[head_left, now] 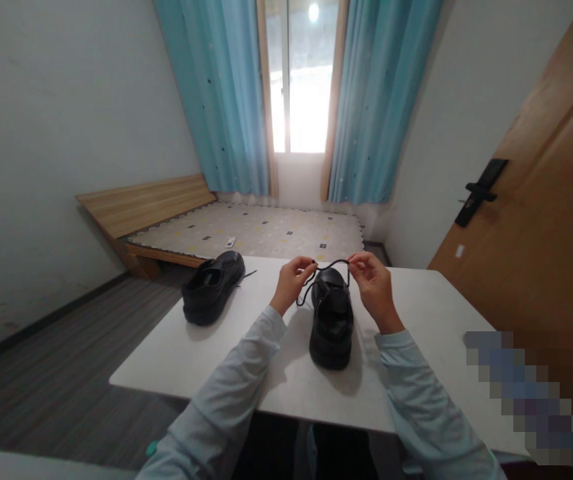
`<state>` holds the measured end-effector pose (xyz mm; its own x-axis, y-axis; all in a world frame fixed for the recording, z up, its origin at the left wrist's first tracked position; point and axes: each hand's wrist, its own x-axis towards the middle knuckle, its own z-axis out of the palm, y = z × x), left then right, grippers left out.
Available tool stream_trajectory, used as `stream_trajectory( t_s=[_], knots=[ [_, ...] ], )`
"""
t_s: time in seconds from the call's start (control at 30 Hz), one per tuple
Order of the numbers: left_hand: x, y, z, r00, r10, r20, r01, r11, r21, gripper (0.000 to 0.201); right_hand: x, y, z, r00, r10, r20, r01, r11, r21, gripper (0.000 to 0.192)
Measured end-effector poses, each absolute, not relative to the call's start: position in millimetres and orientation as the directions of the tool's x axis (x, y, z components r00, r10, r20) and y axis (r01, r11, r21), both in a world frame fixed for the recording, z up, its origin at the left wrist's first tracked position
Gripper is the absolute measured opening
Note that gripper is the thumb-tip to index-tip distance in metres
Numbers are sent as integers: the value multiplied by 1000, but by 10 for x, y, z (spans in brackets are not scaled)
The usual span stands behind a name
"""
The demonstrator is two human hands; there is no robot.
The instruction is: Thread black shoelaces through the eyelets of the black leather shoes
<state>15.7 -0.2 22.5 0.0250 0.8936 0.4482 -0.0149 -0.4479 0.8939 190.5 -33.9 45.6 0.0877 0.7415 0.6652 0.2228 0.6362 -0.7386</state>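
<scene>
A thin black shoelace (337, 261) spans two pinching hands.
The left hand (292, 283) and right hand (372, 287) each grip it between thumb and fingers nearly closed, above the toe of a black, thick-soled shoe (331, 347) upright on a white, flat-topped table (156, 360); its opening faces up, the inside too dark to read. A similar black open-topped shoe (201, 310) stands to the left.

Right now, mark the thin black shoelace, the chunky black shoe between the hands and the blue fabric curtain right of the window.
Black shoelace (337, 261), head view: the raised middle stretch.
Chunky black shoe (331, 343), head view: back of the heel.
Blue curtain (379, 100), head view: middle folds.
</scene>
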Motion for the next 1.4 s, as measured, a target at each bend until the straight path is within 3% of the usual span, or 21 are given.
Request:
stream_trajectory(
  t_s=[0.2,0.37,0.53,0.8,1.23,1.4],
  knots=[
    [143,32,386,14,872,489,-54,-488,871,24,1913,-244,290,-140,827,544,494,535,-685,28],
    [102,85,819,1,842,539,-145,-534,833,28,1929,-199,221,-182,857,481,604,484,-633,43],
    [77,114,1262,21,824,566,-155,-557,816,30,1938,-183,183,-212,893,397,550,444,-707,45],
    [115,-10,1608,49,794,605,-103,-599,794,25,1949,-120,51,-161,962,219,377,265,-888,88],
    [-460,-200,2245,-154,714,683,1,-691,723,9,1959,-107,0,-175,970,170,314,218,-924,102],
    [-530,-243,2343,-144,700,700,39,-703,711,9,1956,-94,-20,-165,973,164,310,209,-928,101]
  ],
)
